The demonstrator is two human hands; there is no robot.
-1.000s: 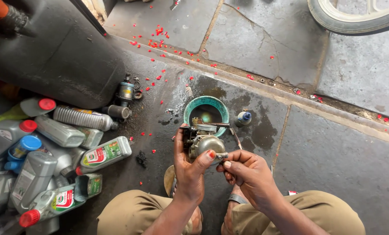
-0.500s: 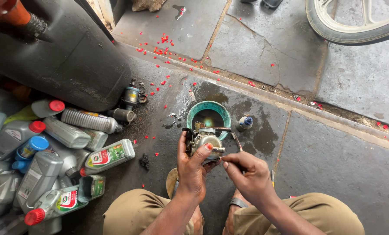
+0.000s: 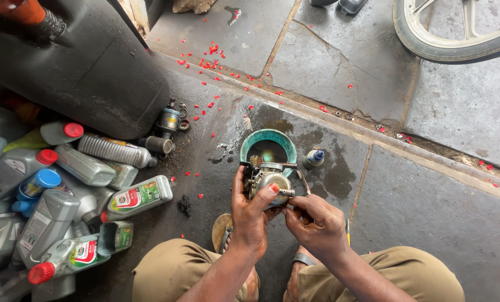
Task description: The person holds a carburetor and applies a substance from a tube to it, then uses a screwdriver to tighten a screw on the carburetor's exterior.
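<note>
My left hand (image 3: pixel 251 215) grips a small grimy metal carburettor (image 3: pixel 265 179), thumb pressed on its round bowl. My right hand (image 3: pixel 315 223) pinches a small fitting at the carburettor's right side, fingers closed on it; what sits under the fingertips is hidden. Both hands hover just in front of a teal bowl (image 3: pixel 250 146) of dark liquid on the wet stone floor. My knees in khaki trousers show at the bottom edge.
A pile of grey plastic oil bottles (image 3: pixel 65 196) with red and blue caps lies at the left, beside a large black drum (image 3: pixel 76 67). A small blue-capped bottle (image 3: pixel 313 159) stands right of the bowl. A wheel (image 3: pixel 457 33) is at top right. Red petals dot the floor.
The view has shifted slightly downward. My hands keep the carburettor in front of the bowl; the right fingers stay working at its right side.
</note>
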